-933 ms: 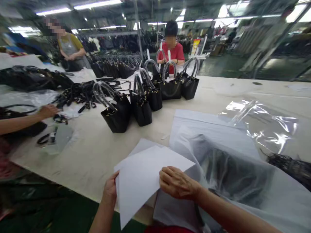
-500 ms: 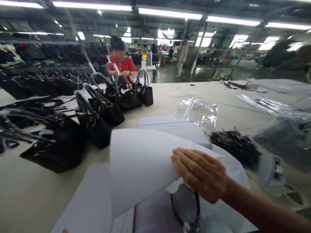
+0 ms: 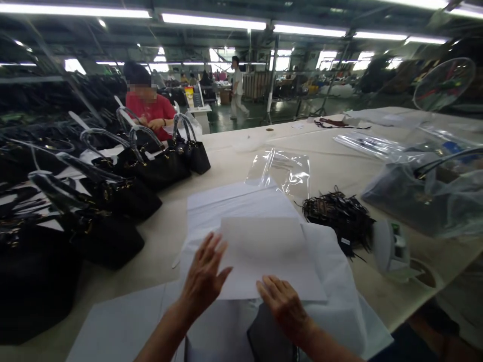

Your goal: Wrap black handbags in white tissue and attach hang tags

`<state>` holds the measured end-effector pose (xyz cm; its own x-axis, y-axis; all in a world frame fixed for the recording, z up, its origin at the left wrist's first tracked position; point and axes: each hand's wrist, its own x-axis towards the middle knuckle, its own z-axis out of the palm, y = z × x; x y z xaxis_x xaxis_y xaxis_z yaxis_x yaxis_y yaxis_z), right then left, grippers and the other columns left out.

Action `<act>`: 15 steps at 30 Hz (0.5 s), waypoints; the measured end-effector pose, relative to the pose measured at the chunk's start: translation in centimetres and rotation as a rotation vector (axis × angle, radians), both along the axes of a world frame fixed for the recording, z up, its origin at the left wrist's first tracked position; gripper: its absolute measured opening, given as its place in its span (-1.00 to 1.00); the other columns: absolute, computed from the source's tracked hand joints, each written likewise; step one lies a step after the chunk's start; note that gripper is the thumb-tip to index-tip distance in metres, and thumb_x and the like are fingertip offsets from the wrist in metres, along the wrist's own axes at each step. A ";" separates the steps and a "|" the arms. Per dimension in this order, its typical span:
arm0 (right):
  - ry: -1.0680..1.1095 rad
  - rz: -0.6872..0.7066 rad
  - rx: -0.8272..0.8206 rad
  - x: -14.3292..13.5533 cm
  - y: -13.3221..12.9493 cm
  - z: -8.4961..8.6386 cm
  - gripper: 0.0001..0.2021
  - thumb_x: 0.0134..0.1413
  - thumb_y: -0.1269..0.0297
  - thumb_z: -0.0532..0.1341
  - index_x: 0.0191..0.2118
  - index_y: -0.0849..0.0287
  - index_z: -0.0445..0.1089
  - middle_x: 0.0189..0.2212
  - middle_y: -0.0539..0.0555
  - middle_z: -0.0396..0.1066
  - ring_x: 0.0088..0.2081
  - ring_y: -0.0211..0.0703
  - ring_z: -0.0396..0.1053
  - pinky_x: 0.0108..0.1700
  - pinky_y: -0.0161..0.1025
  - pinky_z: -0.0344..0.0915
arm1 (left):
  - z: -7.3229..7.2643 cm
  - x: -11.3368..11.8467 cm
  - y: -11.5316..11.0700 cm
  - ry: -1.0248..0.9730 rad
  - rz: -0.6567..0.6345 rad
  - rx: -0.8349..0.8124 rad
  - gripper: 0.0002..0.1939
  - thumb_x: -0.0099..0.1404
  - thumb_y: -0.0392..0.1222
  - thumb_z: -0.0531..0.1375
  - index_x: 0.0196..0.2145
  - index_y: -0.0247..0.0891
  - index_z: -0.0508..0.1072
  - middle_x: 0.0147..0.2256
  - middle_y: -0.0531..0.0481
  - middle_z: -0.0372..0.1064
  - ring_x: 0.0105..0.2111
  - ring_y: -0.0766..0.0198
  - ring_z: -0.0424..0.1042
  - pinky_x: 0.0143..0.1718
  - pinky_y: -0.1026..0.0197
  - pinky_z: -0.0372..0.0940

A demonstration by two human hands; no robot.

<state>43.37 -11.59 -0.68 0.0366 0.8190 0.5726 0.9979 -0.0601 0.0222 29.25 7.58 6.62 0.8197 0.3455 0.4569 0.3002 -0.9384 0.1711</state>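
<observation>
White sheet point(image 3: 269, 254): we find it atop pale sheeting point(image 3: 230, 198). Left to right, we record black handbags point(image 3: 109, 246); the left hand point(image 3: 204, 274) open, fingers spread at the sheet; the right hand point(image 3: 285, 304) at its near edge, grip we cannot tell; black strips point(image 3: 335, 216), piled

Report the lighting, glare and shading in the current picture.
In the head view, glare streaks the clear plastic, ceiling tubes look washed out, the black bags at left sink into darkness, and the white sheet shows soft grey shading.
</observation>
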 end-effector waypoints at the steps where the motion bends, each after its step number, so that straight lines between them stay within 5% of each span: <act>1: 0.010 0.002 -0.003 0.0 0.0 -0.3 -0.72 0.16 0.54 -0.03 -0.15 0.24 0.38 -0.25 0.15 0.47 -0.19 -0.11 0.36 -0.22 -0.21 0.22 | 0.3 3.4 -0.2 0.137 -0.085 -0.023 -0.27 0.11 -0.17 0.27 0.19 -0.20 0.06 0.23 -0.22 -0.03 0.27 -0.04 -0.23 0.20 -0.10 -0.03; 4: 0.021 0.010 0.030 -0.1 -0.1 -1.5 -0.75 0.14 0.50 -0.01 -0.17 0.24 0.37 -0.26 0.17 0.46 -0.21 -0.07 0.36 -0.27 -0.20 0.22 | 0.2 11.3 -0.6 0.515 -0.183 -0.125 0.16 -0.19 0.06 0.41 0.26 -0.20 -0.11 0.29 -0.30 -0.36 0.27 -0.17 -0.43 0.21 -0.29 -0.34; 7: 0.072 0.059 0.136 0.6 0.4 -1.7 -0.82 0.15 0.40 0.02 -0.31 0.20 0.36 -0.42 0.11 0.46 -0.36 -0.13 0.36 -0.43 -0.27 0.17 | -1.1 15.1 -0.3 0.783 -0.177 -0.262 0.31 -0.29 0.16 0.40 0.28 -0.22 -0.23 0.28 -0.38 -0.40 0.26 -0.21 -0.39 0.17 -0.35 -0.39; 11: 0.309 0.242 0.114 6.8 2.6 2.3 -0.84 0.15 0.24 0.07 -0.36 0.15 0.33 -0.49 0.00 0.42 -0.44 -0.23 0.32 -0.43 -0.32 0.19 | -3.2 15.5 0.2 0.851 -0.133 -0.325 0.25 -0.25 0.14 0.37 0.28 -0.17 -0.22 0.28 -0.33 -0.30 0.26 -0.20 -0.25 0.18 -0.32 -0.31; 15: 0.487 -0.056 -0.067 19.4 8.1 5.0 -0.80 0.20 0.31 0.02 -0.21 0.16 0.38 -0.32 0.09 0.46 -0.25 -0.20 0.36 -0.19 -0.30 0.26 | -5.7 14.5 0.1 0.792 -0.138 -0.249 0.23 -0.23 0.11 0.38 0.27 -0.12 -0.22 0.27 -0.31 -0.24 0.24 -0.26 -0.16 0.16 -0.34 -0.21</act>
<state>62.75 -3.45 4.30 0.3316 0.8425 0.4246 0.8888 -0.1281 -0.4400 43.78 7.73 0.91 0.9083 0.2331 -0.3475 0.3039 -0.9383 0.1650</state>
